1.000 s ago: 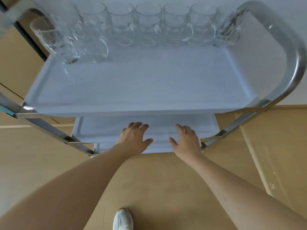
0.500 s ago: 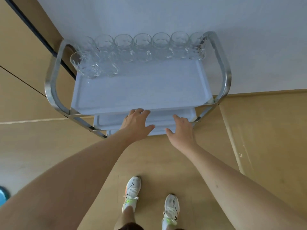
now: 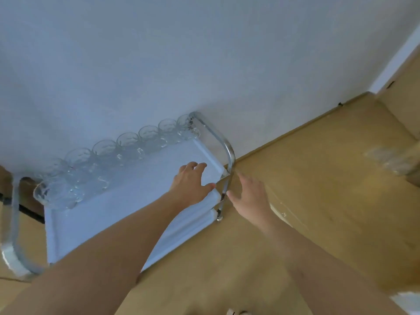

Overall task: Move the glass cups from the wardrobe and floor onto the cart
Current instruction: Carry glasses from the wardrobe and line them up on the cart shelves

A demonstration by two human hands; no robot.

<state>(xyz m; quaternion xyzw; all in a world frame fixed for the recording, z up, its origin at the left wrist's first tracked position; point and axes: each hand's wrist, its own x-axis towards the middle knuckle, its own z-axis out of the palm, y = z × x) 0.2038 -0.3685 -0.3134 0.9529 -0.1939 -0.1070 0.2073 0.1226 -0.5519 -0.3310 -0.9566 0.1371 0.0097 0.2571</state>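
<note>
Along the cart's (image 3: 228, 153) far edge by the wall, glass cups (image 3: 127, 144) lining up left-to-right; reaching emptily, left hand (image 3: 193, 181) spreading over the top tray, nearer them, right hand (image 3: 250, 194) hovering open beside the frame.

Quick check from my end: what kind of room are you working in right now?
Probably an indoor room in a home or lodging, though that's a guess. A plain white wall meets a light wooden floor, and a chrome service cart stands against the wall with glass cups on its top shelf.

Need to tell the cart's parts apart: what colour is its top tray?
White, framed by shiny metal tubing; top tray shows in the head view.
</note>
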